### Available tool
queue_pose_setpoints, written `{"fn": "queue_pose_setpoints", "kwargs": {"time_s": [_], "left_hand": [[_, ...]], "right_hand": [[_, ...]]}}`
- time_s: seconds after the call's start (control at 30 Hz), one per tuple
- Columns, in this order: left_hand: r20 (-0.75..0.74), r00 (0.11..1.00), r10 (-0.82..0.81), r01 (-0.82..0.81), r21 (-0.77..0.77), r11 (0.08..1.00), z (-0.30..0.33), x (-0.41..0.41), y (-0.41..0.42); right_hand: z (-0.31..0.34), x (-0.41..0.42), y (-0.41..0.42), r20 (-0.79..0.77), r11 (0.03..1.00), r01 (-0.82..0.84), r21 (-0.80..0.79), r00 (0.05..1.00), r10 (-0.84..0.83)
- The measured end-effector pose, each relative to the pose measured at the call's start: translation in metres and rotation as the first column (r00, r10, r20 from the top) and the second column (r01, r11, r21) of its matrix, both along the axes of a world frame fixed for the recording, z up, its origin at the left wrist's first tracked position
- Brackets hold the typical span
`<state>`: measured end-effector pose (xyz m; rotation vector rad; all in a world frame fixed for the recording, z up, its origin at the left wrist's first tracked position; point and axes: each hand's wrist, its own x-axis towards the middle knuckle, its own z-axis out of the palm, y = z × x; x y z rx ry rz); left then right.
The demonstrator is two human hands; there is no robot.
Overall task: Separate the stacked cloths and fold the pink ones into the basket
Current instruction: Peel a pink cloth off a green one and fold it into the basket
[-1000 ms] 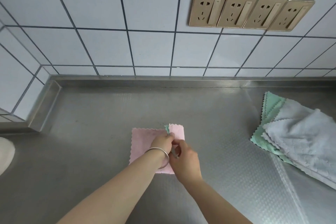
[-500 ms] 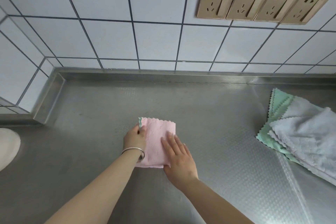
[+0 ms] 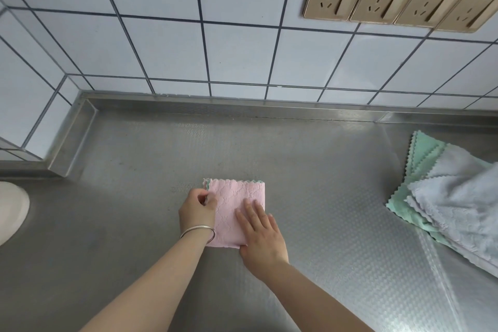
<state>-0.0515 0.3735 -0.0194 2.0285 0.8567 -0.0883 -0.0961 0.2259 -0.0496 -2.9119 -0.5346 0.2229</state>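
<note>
Pink cloth, now folded to a small square on the desk: left hand pinches its left edge, right hand presses flat; basket transfer pending, grey-green stack well right of it

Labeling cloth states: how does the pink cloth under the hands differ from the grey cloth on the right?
The pink cloth is folded into a small square; the grey cloth lies spread and rumpled. The pink one lies directly on the steel counter, while the grey one sits on top of green cloths. The left hand pinches the pink cloth's edge and the right hand presses it flat; nothing touches the grey one. Both have zigzag edges.
</note>
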Motion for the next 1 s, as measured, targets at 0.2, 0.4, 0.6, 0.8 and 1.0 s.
{"fn": "queue_pose_setpoints", "kwargs": {"time_s": [0.2, 0.4, 0.6, 0.8, 1.0], "left_hand": [[-0.072, 0.996, 0.049, -0.046, 0.034, 0.998, -0.004, 0.008, 0.0], [-0.081, 0.996, 0.039, -0.035, 0.054, 0.998, -0.005, 0.008, 0.003], [-0.056, 0.997, 0.046, -0.041, 0.095, 0.995, -0.009, 0.007, 0.008], [-0.061, 0.998, -0.001, 0.011, 0.162, 0.987, -0.013, 0.009, 0.009], [0.077, 0.987, -0.144, 0.101, 0.406, 0.908, -0.018, -0.004, 0.007]], "right_hand": [[-0.001, 0.001, 0.001, 0.026, 1.0, -0.017, 0.013, 1.0, 0.016], [0.001, 0.0, 0.001, 0.031, 1.0, -0.021, 0.018, 0.999, 0.021], [0.007, -0.001, 0.003, -0.03, 0.999, -0.036, 0.018, 0.999, 0.037], [0.011, 0.002, -0.006, 0.018, 0.995, -0.084, 0.047, 0.996, 0.083], [0.016, 0.026, -0.007, -0.025, 1.0, -0.009, -0.014, 1.0, 0.009]]}}
